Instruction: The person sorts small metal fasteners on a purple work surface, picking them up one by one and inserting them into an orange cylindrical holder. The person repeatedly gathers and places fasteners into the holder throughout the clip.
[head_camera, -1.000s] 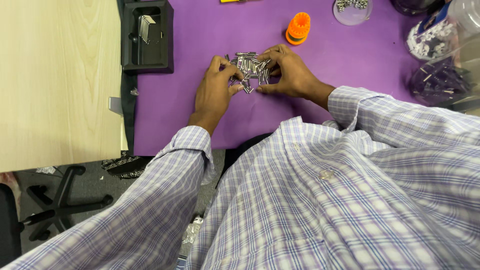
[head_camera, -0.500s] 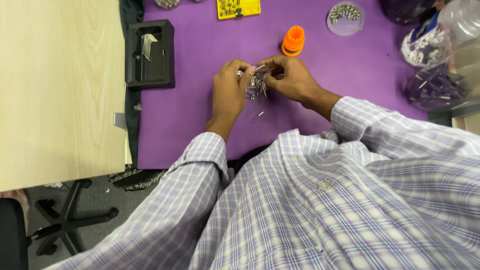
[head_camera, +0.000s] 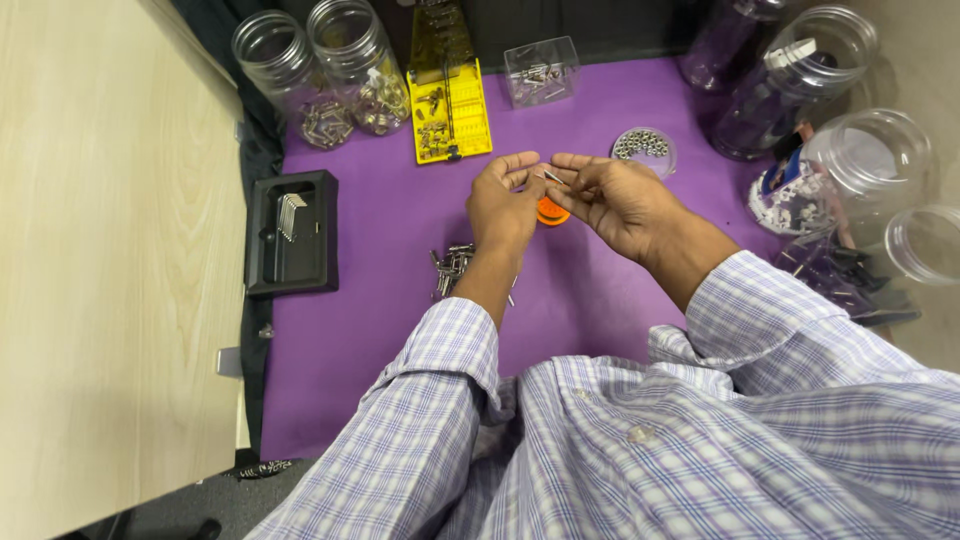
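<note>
Purple mat (head_camera: 600, 290); yellow parts box (head_camera: 450, 110); black tray (head_camera: 292, 265); orange cap (head_camera: 551, 212); silver pins (head_camera: 452, 268); blue-and-white checked sleeves (head_camera: 430, 400); pale wood bench (head_camera: 110, 280).

Long-sleeved button shirt — woven check of pale lavender, blue and white, with thin darker lines crossing in a plaid grid. Small pale button on the front placket. Cuffs buttoned close at both wrists. Left hand (head_camera: 503, 205) and right hand (head_camera: 612, 195) bare — no gloves, rings or watch showing.
</note>
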